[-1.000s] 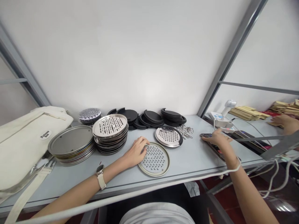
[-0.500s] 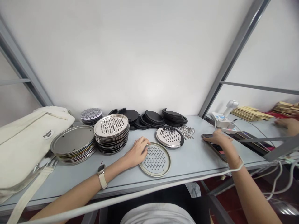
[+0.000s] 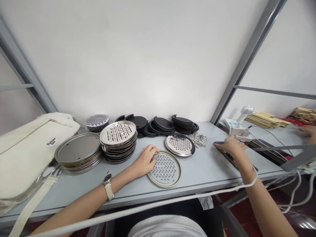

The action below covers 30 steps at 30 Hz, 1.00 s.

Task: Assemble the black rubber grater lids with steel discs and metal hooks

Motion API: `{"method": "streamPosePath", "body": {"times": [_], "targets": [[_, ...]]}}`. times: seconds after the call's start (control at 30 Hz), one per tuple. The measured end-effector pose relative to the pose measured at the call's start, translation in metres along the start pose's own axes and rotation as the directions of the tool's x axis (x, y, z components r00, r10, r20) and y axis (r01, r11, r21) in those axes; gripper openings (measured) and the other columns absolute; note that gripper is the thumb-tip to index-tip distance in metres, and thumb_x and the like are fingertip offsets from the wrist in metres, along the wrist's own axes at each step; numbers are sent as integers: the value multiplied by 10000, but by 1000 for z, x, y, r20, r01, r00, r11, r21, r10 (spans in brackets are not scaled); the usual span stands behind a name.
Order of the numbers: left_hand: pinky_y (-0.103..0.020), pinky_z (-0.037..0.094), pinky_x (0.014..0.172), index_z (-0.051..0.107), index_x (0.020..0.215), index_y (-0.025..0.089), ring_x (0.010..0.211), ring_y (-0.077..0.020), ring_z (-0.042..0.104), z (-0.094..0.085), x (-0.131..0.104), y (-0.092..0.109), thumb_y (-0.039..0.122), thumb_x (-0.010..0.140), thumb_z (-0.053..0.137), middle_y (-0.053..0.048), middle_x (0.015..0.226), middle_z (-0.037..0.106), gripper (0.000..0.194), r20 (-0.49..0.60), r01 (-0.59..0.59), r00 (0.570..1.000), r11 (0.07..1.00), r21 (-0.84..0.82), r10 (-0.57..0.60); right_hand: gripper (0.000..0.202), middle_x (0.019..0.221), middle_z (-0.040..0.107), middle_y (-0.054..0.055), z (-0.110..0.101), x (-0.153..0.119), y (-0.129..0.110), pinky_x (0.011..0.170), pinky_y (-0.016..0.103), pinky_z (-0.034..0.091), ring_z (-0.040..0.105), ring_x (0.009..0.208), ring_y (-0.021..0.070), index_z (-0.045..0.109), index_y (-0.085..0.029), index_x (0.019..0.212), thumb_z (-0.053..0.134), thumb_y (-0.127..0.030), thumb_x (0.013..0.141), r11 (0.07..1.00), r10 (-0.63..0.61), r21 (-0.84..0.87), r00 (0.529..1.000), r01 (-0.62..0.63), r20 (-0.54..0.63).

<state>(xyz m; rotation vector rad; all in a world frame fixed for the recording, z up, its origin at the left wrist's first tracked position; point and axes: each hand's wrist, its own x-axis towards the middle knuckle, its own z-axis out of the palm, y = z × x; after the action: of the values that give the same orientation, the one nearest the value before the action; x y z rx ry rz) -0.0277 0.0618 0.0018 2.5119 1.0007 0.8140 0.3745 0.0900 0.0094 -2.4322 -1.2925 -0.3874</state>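
My left hand [image 3: 145,162] rests on the table, its fingers curled over the left rim of a round metal grater plate [image 3: 166,169] that lies flat with raised teeth. Further right, my right hand [image 3: 233,145] is closed on a smartphone [image 3: 228,156], gripping its far end; the phone is tilted and mostly seen from its edge. Between the hands lies another round grater plate [image 3: 178,144], partly set in a black holder. Steel wire clips [image 3: 198,139] are heaped beside it.
Stacks of grater plates [image 3: 118,133] and plain round plates [image 3: 77,148] stand left, beside a cream bag [image 3: 32,154]. Black round holders [image 3: 163,124] are piled near the wall. A white cable [image 3: 172,200] crosses in front. Another person's hand [image 3: 308,131] is at far right.
The phone in my right hand has tipped up, so less of its screen shows. My left hand stays on the grater plate. The other person's hand has moved right.
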Motion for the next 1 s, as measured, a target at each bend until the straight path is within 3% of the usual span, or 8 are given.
{"method": "streamPosePath", "body": {"times": [0.17,0.27,0.43,0.6,0.7,0.8,0.9,1.0], "targets": [[-376,373,922,495,1051,208,1002,-207,475,0,1,-3,0,781,354,-54,1060,494,369,-13,9,1000,999,31,-9,804,1113,480,355,-16,-15,-39,843,540,303,448,1065,468,288,72,1329,588,-419,767,998,-56,14,972,61,-228],[-384,365,921,494,1039,208,1008,-206,472,-1,1,-6,-14,770,342,-50,1049,493,380,-22,26,999,997,76,-24,638,1064,536,268,-26,-29,-69,823,515,371,500,1015,410,401,-9,1268,555,-393,782,934,-280,164,936,317,-212],[-394,373,917,485,1044,200,1027,-205,473,-3,1,-10,-23,767,335,-57,1047,491,386,-44,53,998,989,136,-48,430,1147,522,172,-39,-74,-118,891,441,411,494,1092,305,397,-152,1257,447,-303,858,571,-631,469,726,674,-274],[-363,388,959,486,1088,191,1091,-194,476,-13,5,-1,0,802,356,-76,1127,486,367,-113,-42,992,989,144,59,343,1153,496,126,-38,-120,-150,947,438,376,464,1120,265,411,-209,1225,413,-200,882,360,-757,546,579,757,-304],[-379,380,970,495,1121,178,1123,-216,471,-27,8,13,26,822,380,-101,1172,494,354,-125,-144,975,951,274,184,327,1097,507,128,-28,-129,-156,940,449,371,471,1081,260,438,-185,1192,406,-147,869,259,-805,519,479,815,-349],[-397,347,976,452,1200,157,1145,-235,460,-50,9,30,89,865,393,-122,1203,504,348,-174,-126,960,895,427,218,295,1055,513,122,-20,-126,-155,931,450,369,472,1057,255,460,-181,1148,406,-125,864,249,-786,536,492,807,-375],[-411,344,932,385,1260,144,1104,-256,479,-74,6,40,232,890,448,-127,1154,528,385,-338,97,936,854,511,96,246,1000,521,102,-18,-123,-149,903,427,379,485,1008,239,480,-189,1082,403,-110,862,260,-761,591,539,764,-362],[-407,351,854,471,1142,157,992,-265,509,-95,-3,41,348,892,463,-106,1032,556,315,-421,278,907,764,582,-10,221,983,522,90,-19,-125,-146,872,404,389,490,968,231,483,-196,1049,409,-108,859,288,-747,647,588,706,-309]]}}
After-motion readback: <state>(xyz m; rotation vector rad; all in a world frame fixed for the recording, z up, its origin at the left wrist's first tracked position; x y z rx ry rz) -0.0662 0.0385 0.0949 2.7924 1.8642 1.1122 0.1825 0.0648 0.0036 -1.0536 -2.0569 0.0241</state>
